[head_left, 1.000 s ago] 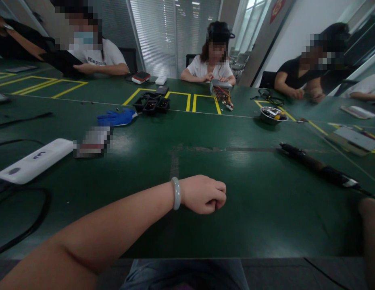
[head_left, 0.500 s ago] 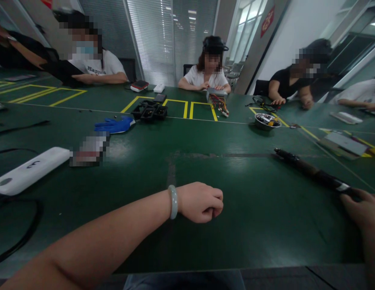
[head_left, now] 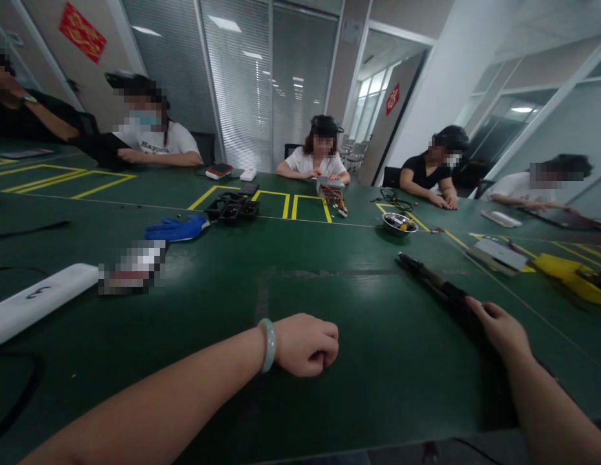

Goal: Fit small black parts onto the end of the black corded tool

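Observation:
My left hand (head_left: 307, 345) rests on the green table (head_left: 368, 400) as a loose fist, a pale bangle (head_left: 267, 345) at its wrist. Nothing shows in its curled fingers. On the right, a long black electric screwdriver (head_left: 439, 284) lies slantwise on the table, its narrow tip pointing away and to the left. My right hand (head_left: 499, 326) has its thumb and fingers around the rear part of the screwdriver; the palm side is hidden. The two hands are well apart.
At left lie a white case (head_left: 43, 300), a blurred-out flat device (head_left: 133, 268) and a blue glove (head_left: 177, 228). Farther back are black plastic parts (head_left: 231, 206), a metal bowl (head_left: 400, 224) of small items and a yellow bag (head_left: 567, 278). Several people sit around the table.
The view has tilted up and turned right. My right hand has come forward and left over the screwdriver, from its rear end. My left hand keeps its fist on the table.

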The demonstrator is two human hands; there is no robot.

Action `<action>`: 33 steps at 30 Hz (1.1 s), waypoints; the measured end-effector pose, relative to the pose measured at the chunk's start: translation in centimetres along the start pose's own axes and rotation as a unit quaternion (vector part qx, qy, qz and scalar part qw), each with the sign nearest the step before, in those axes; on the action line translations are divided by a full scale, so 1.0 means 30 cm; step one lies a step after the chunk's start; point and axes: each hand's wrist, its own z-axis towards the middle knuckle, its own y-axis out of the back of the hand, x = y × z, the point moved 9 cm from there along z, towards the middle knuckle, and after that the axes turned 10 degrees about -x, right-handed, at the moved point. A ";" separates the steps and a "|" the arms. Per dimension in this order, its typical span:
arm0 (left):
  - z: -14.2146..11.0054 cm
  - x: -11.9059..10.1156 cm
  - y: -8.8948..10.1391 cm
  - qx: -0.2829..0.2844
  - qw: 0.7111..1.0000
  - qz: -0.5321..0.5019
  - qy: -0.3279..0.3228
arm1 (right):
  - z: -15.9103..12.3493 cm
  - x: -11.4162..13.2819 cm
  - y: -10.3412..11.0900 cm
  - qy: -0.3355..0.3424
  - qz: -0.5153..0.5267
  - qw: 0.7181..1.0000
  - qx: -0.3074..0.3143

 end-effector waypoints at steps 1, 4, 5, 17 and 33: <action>0.001 -0.002 0.000 -0.002 1.000 0.005 -0.004 | -0.029 0.059 -0.008 0.021 0.008 1.000 0.008; 0.007 -0.005 0.015 -0.020 0.999 0.034 -0.008 | -0.119 0.245 -0.040 0.077 0.040 0.996 0.030; 0.010 -0.005 0.028 -0.037 0.998 0.046 -0.004 | -0.152 0.312 -0.057 0.096 0.053 0.993 0.040; -0.091 0.190 0.205 -0.255 0.910 0.245 0.218 | -0.753 1.203 -0.370 0.378 0.209 0.880 0.196; -0.146 0.308 0.219 -0.191 0.926 0.189 0.266 | -0.832 1.178 -0.188 0.503 0.000 0.827 0.250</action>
